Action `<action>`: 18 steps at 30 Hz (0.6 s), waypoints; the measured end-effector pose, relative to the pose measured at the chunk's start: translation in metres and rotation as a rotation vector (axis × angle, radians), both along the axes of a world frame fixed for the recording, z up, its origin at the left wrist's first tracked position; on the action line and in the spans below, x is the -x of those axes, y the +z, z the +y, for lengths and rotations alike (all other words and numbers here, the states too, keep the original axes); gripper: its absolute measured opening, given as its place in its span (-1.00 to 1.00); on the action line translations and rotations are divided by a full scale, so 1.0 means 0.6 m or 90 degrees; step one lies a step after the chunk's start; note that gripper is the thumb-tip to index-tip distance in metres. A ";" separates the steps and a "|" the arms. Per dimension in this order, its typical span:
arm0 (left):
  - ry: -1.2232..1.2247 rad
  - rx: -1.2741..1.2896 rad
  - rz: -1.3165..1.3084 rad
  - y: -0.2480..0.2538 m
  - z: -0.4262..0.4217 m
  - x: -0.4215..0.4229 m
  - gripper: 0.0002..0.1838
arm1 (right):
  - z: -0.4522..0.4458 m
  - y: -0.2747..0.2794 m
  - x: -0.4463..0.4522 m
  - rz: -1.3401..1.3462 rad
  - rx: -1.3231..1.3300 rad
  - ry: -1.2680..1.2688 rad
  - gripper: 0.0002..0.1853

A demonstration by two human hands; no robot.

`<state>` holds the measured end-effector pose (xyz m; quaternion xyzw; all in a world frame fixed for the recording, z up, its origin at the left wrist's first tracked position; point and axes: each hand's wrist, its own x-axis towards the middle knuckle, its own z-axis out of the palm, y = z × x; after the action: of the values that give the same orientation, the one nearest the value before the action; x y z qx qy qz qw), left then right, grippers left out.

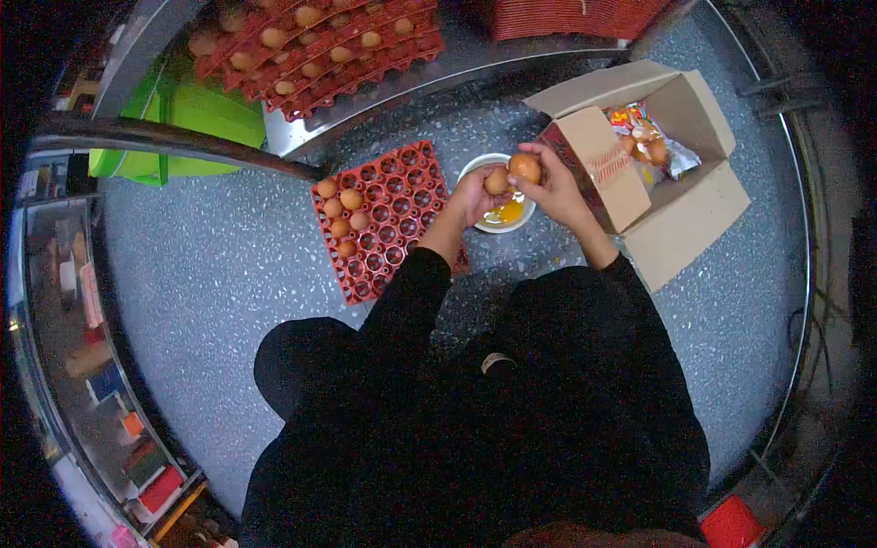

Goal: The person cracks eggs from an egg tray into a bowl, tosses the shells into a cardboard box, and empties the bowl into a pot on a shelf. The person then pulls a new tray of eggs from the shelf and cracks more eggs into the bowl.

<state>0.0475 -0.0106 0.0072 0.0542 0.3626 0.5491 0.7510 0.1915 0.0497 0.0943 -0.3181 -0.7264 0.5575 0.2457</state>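
Black clothing [548, 393] fills the foreground, its sleeves running forward to two hands above a white bowl [499, 228]. Left hand [470, 197]: closed around a paler brown egg [496, 181]. Right hand [555, 190]: closed around a darker, glossy brown egg [524, 167], just beside the first; whether the shells touch, cannot tell. Both are held over the bowl, presumably so that any drip lands there; yolk [504, 215] lies inside. Red plastic egg tray [393, 206] to the left, six loose eggs [351, 198] grouped at its left side, likely kept near for easy reach. Open cardboard box [681, 233] to the right, what look like eggshells [649, 146] and a bright packet [628, 115] inside; probably stands close to catch waste. Stacked egg trays [393, 64] beyond, well apart from the hands
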 end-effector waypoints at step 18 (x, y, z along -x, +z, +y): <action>0.029 0.073 0.137 -0.015 0.002 -0.009 -0.62 | -0.033 -0.085 0.008 -0.059 -0.197 -0.039 -0.54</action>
<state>0.0526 -0.0092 -0.0020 0.0615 0.4730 0.5355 0.6969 0.1868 0.0297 0.0430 -0.3235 -0.8042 0.4159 0.2749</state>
